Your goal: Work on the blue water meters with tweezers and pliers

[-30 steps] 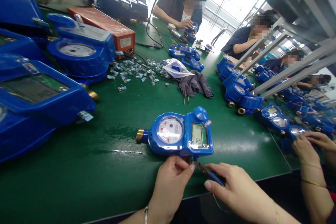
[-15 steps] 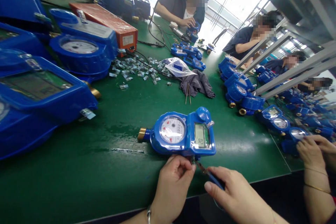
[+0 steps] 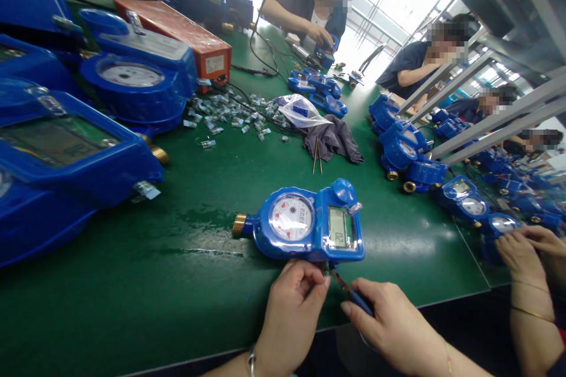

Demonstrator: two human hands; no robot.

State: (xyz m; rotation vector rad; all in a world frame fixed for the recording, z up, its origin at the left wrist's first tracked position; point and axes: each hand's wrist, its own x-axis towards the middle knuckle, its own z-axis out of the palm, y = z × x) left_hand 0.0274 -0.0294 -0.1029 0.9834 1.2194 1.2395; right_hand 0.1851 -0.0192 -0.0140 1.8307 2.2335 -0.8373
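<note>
At lower centre of the frame the blue water meter lies flat on the green table, the left hand pinching something tiny at its near edge while the right hand, closed round blue-handled pliers, works there, probably crimping a seal; steadiness matters next.

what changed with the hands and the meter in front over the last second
Very little. The blue water meter lies in the same spot on the green table, and the small shift in the picture looks like head motion. The left hand still pinches at the meter's near edge, and the right hand still holds the blue-handled pliers with their tip there. Nothing was taken up or let go.
</note>
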